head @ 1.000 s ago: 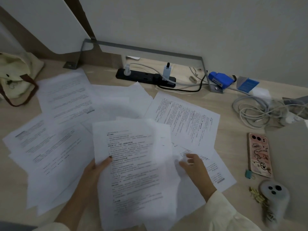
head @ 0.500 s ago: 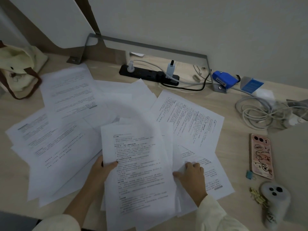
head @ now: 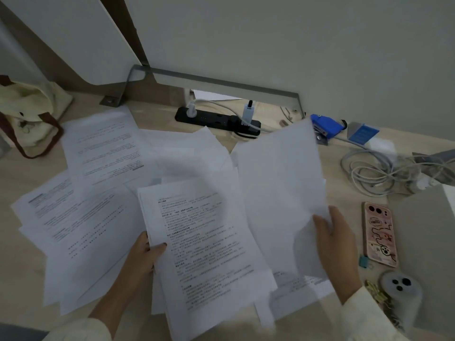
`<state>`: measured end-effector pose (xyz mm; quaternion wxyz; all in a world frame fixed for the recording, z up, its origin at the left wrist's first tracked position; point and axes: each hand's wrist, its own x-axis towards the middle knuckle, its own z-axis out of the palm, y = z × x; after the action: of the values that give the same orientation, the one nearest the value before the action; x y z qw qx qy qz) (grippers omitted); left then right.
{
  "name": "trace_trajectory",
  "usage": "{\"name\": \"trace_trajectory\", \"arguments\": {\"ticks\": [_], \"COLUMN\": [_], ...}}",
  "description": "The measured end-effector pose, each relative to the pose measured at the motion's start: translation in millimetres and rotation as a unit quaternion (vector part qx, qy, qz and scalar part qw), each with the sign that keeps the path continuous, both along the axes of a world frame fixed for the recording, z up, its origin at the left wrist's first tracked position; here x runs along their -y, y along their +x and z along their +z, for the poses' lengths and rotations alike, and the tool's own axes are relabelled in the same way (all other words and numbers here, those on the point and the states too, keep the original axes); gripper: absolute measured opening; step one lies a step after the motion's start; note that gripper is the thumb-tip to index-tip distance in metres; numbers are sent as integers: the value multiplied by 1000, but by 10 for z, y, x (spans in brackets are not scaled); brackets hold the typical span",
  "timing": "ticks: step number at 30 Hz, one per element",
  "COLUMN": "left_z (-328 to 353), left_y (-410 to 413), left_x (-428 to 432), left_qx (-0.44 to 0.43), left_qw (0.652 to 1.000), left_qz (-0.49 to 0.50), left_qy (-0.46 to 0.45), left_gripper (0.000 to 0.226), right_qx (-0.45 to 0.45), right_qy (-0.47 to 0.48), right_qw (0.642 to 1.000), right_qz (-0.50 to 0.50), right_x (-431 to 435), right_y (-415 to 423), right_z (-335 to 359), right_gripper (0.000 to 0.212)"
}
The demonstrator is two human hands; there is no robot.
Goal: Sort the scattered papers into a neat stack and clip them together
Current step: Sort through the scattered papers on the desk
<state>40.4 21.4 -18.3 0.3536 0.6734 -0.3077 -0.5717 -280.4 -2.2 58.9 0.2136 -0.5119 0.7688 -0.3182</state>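
My left hand (head: 142,254) grips the left edge of a small stack of printed papers (head: 209,247) near the desk's front, thumb on top. My right hand (head: 337,244) holds a sheet (head: 280,188) lifted and tilted up, blank side toward me. More printed sheets (head: 81,217) lie scattered and overlapping across the left of the desk, with another sheet (head: 103,146) further back. A small blue binder clip (head: 362,261) lies beside the phone, and gold clips (head: 375,292) lie at the right front.
A pink-cased phone (head: 378,233) lies right of my right hand. A white rounded device (head: 400,291) stands near the front right. Coiled white cables (head: 374,173), a black power strip (head: 216,119), a blue stapler (head: 325,126) and a cream bag (head: 27,114) ring the desk.
My right hand has picked up the printed sheet from the right of the stack and raised it, turning its blank side up. My left hand keeps its hold on the stack.
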Motion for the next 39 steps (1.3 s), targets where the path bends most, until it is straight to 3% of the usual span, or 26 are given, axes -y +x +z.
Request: {"name": "trace_trajectory", "arguments": {"ticks": [5, 7, 12, 15, 19, 23, 26, 33, 35, 37, 39], "left_z": [-36, -33, -46, -18, 9, 44, 20, 55, 33, -7, -43], "left_y": [20, 27, 80, 117, 165, 158, 180, 302, 364, 416, 431], "left_x": [16, 9, -32, -51, -123, -157, -171, -173, -178, -167, -137], "left_qx": [7, 9, 57, 82, 41, -38, -40, -11, 1, -3, -36], "left_qw": [1000, 999, 998, 997, 999, 998, 998, 1000, 1000, 999, 996], "left_qz": [1, -4, -9, -4, -1, 7, 2, 16, 21, 38, 51], "left_qy": [29, 35, 17, 15, 26, 42, 55, 23, 15, 28, 58], "left_gripper": [44, 42, 19, 25, 17, 28, 29, 40, 43, 45, 47], "right_qx": [-80, -107, -125, -130, -127, -132, -139, -230, -161, -14, 113], "right_qy": [-161, -184, -106, -48, -6, 5, -16, -16, -24, -21, 14], "right_qw": [983, 975, 969, 956, 939, 937, 938, 963, 982, 998, 993], "right_qz": [22, 67, 185, 259, 319, 323, 316, 139, 92, 54, 21], "right_x": [54, 44, -82, -215, -379, -443, -440, -290, -284, -280, -278], "right_y": [72, 206, 637, 871, 1096, 1218, 1202, 496, 308, 234, 232], "right_z": [370, 366, -229, -669, -965, -998, -1012, -793, -773, -721, -647], "right_gripper": [26, 31, 27, 24, 25, 28, 24, 21, 30, 49, 50]}}
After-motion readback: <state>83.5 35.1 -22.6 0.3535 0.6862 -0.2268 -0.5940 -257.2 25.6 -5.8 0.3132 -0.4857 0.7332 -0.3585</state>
